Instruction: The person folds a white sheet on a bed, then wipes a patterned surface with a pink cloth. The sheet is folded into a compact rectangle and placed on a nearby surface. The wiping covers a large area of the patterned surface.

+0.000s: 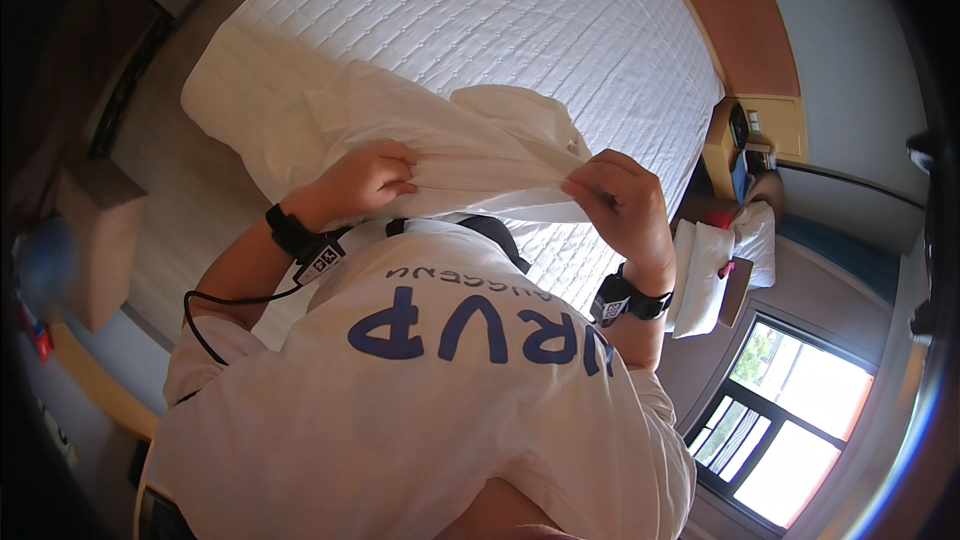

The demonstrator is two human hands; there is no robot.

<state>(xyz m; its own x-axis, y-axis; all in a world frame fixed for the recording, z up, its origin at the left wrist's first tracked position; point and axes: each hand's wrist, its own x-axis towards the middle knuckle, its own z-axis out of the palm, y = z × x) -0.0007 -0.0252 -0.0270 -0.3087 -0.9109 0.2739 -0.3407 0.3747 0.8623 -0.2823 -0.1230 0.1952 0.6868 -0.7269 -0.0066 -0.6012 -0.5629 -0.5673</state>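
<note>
A white cloth [487, 165], perhaps a pillowcase or a sheet, stretches between my two hands in front of my waist. My left hand [360, 176] pinches its left part with the fingers curled. At the other end, my right hand [619, 191] grips the cloth's edge between thumb and fingers. The cloth lies in folds over the near side of a bed with a white quilted mattress cover [480, 22]. Part of the cloth bulges up just beyond my hands. What lies beneath it is hidden.
White pillows [701, 281] are stacked at the right near a window [780, 420]. A wooden nightstand [724, 142] with small items stands by the brown headboard [750, 22]. At the left is a cardboard box [101, 240]. A cable runs from the device on my left wrist.
</note>
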